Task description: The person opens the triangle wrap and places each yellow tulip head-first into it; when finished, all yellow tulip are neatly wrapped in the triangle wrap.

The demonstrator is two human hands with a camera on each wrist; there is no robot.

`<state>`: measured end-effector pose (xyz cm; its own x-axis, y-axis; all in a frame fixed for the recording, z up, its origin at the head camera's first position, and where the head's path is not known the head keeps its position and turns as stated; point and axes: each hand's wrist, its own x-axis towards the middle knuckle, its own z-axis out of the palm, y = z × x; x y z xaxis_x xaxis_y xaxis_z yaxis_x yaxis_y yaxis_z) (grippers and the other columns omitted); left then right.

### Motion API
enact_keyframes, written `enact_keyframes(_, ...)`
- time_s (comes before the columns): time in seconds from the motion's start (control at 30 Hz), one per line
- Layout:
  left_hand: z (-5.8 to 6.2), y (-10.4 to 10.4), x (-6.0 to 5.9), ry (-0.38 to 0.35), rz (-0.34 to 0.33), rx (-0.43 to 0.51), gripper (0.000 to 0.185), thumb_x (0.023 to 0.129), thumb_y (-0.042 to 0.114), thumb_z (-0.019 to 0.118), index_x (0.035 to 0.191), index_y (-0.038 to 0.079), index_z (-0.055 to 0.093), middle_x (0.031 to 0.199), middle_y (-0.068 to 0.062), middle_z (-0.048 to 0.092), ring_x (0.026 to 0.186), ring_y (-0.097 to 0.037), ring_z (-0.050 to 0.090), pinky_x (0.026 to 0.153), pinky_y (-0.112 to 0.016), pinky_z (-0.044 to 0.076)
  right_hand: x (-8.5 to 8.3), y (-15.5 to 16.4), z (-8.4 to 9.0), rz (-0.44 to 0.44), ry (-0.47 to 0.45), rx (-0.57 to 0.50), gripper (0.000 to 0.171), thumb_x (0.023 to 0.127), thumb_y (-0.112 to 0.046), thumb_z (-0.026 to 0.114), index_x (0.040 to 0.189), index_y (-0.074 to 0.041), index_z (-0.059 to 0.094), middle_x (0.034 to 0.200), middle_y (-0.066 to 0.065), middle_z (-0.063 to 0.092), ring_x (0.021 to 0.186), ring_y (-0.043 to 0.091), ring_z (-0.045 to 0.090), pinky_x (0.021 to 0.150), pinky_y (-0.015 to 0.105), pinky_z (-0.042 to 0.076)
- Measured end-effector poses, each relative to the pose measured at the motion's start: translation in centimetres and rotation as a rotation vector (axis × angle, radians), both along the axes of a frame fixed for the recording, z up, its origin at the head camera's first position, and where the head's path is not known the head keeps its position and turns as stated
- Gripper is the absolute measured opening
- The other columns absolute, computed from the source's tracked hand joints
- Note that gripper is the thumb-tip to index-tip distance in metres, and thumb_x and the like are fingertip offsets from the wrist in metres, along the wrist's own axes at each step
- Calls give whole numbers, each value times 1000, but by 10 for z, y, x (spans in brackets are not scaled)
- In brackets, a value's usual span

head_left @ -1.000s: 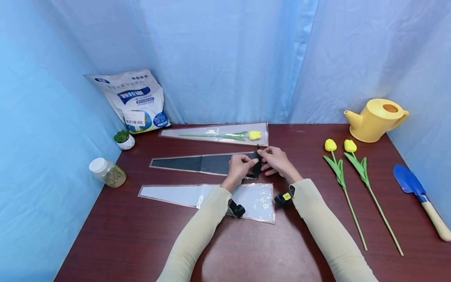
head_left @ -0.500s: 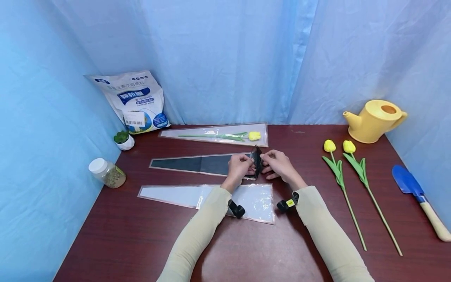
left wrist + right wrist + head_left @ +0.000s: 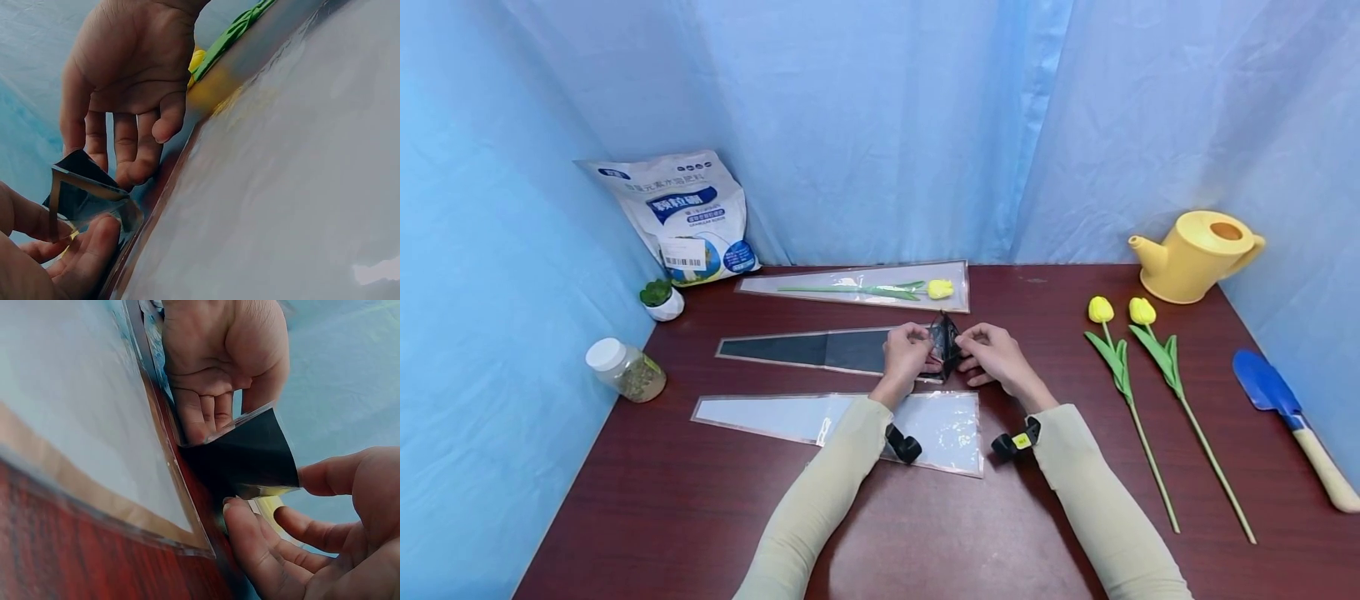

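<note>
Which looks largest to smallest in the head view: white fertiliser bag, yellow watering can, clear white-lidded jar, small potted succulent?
1. White fertiliser bag
2. Yellow watering can
3. Clear white-lidded jar
4. Small potted succulent

Tulips (image 3: 1131,367) right of sleeves (image 3: 820,352) (watering can (image 3: 1197,255) behind them)

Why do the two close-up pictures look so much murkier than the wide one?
Head view: evenly lit and sharp, edges bowed by the wide lens. Left wrist view: the clear sleeve fills it as a blurred, glary sheet. Right wrist view: dim, with the dark sleeve and near fingers soft.
</note>
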<state>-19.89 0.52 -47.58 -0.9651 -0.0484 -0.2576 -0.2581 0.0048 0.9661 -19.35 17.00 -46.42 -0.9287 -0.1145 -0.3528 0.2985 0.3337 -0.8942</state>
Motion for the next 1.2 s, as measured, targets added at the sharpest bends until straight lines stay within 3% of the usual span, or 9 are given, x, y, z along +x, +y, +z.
enact_keyframes(0.47,2,0,-1,-44,46,17,10,91,1,60,92,-5,67,67,-8,59,46,-14,61,52,-33,61,0,2,-2,7,18,30,32,104,-27,53,126,-4,55,113,19,69,73,14,71,62,38,63)
enact_keyframes(0.83,2,-4,-3,-35,17,-23,10,88,-2,63,93,-7,70,68,-5,59,43,-11,59,49,-31,59,0,4,-4,3,32,48,30,102,-23,55,124,-3,55,108,18,69,72,14,71,61,37,63)
enact_keyframes(1.2,-2,-6,-5,-26,-1,-88,9,89,-1,65,90,-4,74,64,-5,63,43,-11,60,44,-27,56,-1,8,-5,10,74,155,29,99,-21,60,120,-2,58,101,16,68,66,13,66,57,34,62)
